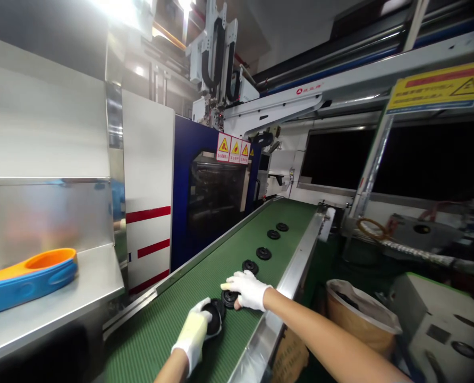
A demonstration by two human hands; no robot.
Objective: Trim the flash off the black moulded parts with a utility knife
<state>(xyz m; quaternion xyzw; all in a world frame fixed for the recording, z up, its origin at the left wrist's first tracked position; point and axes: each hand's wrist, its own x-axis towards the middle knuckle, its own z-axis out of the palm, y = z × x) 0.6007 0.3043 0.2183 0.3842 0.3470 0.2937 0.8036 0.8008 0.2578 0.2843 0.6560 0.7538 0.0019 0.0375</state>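
Observation:
Several round black ribbed plastic parts lie in a line on the green conveyor belt (205, 266). My left hand (195, 330), in a pale glove, grips black round parts (213, 315) held tilted just above or against the belt; how many are in it I cannot tell. Beside it my right hand (247, 290), in a white glove, has its fingers closed over another black round part (229, 299). Directly past those fingers sits a further black part (250, 266). Farther up the belt lie more black discs, one of them a flat disc (263, 253).
A metal rail (285, 282) edges the belt on the right. To the left, a steel shelf (93, 276) carries a blue and orange plastic piece (33, 276). A blue-doored machine (181, 186) stands behind. A lined brown bin (360, 319) and grey box (448, 324) stand right.

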